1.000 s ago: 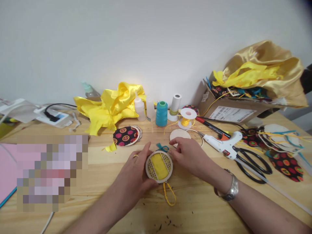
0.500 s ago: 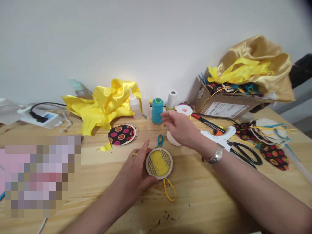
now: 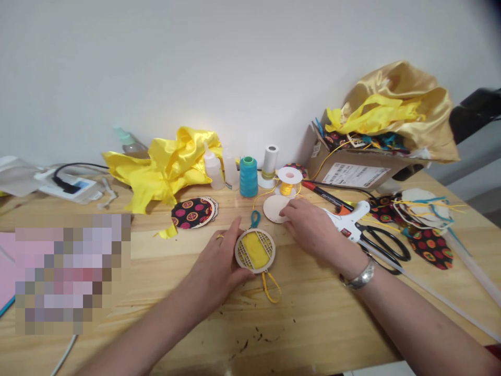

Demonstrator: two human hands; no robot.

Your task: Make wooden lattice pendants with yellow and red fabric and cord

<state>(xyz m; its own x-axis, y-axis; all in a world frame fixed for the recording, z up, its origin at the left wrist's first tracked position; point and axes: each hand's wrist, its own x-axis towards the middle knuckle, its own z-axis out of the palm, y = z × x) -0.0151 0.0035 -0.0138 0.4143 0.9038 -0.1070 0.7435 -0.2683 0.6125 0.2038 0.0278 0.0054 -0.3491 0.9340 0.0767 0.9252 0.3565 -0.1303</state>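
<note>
My left hand (image 3: 219, 256) curls around the left side of a round wooden-rimmed ornament (image 3: 256, 250) with yellow fabric in its middle and lattice cut-outs on both sides. A teal cord loop (image 3: 254, 218) stands at its top, and a yellow cord loop (image 3: 273, 288) hangs from its bottom. To the right, the fingers of my right hand (image 3: 309, 224) are bent at the right edge of a pale round disc (image 3: 274, 209) lying on the table; their tips are partly hidden. Behind the disc stands a spool of yellow cord (image 3: 287, 188).
A teal thread cone (image 3: 248, 177), squeeze bottles (image 3: 213, 169) and yellow satin (image 3: 160, 172) line the wall. Patterned fabric discs (image 3: 192, 213) lie left. On the right are a white glue gun (image 3: 354, 222), black-handled scissors (image 3: 387, 243) and a fabric-filled cardboard box (image 3: 348, 169).
My right hand has come down from in front of the thread cone to the pale disc's edge. My left hand stays at the ornament. The view has shifted slightly.
</note>
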